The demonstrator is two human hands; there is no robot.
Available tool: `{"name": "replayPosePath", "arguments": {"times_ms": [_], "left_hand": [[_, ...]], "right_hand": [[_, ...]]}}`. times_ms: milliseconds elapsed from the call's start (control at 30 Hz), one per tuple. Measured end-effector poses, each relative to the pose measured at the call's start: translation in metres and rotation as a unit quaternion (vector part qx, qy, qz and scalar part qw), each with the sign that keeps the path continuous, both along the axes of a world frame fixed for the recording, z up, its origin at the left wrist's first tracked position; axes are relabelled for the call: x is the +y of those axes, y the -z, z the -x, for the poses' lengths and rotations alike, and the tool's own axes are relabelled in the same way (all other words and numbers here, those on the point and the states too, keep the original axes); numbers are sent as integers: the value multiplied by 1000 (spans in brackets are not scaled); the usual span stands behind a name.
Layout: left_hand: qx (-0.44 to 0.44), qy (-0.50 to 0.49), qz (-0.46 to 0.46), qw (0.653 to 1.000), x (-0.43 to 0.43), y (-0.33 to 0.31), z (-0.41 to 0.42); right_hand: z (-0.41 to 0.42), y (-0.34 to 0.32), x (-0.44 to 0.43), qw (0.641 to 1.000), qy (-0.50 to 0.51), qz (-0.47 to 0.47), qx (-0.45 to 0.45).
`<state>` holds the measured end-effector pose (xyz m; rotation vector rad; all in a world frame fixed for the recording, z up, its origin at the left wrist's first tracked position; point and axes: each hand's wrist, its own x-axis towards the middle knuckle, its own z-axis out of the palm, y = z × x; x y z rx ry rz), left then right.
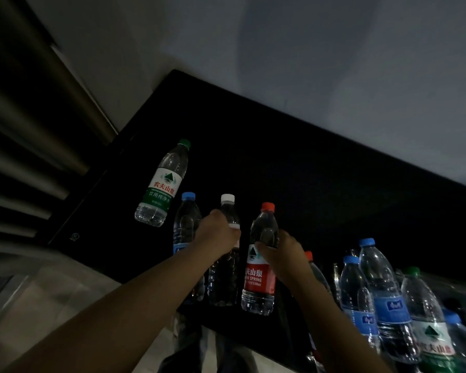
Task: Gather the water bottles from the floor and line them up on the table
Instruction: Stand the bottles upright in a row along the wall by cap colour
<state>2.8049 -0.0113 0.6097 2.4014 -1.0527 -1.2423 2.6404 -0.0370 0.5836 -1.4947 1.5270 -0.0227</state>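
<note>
L hand (218, 232) is wrapped round the white-cap bottle (226, 254), R hand (279, 255) grips the red-cap bottle (260, 275) at the shoulder; both bottles stand upright on the dark table (334, 189), likely being set into line. Just left, touching or nearly so, a blue-cap bottle (186, 224); further back-left a green-cap bottle (162, 184) stands apart from the row. To the right, a crowded cluster of bottles (382, 300), blurry, not yet neatly lined. Task looks well along; floor (51, 305) visible at lower left shows no bottles, rest hidden. The cluster crowds the R arm.
</note>
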Motion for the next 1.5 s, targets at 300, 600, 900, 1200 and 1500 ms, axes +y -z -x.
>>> {"name": "replayPosePath", "arguments": {"times_ms": [300,600,900,1200,1500], "left_hand": [[64,-34,-12,997,-2,7,-6],[88,-5,83,993,21,0,-26],[78,55,227,969,36,-50,-51],[62,63,343,935,20,-125,-95],[32,29,406,913,-43,-170,-134]], "right_hand": [[-2,10,-9,997,44,-59,-29],[-3,-5,5,991,102,-10,-87],[-1,-53,1,982,96,110,-118],[-39,-128,-16,960,68,212,-167],[-75,-175,-67,937,60,272,-211]]}}
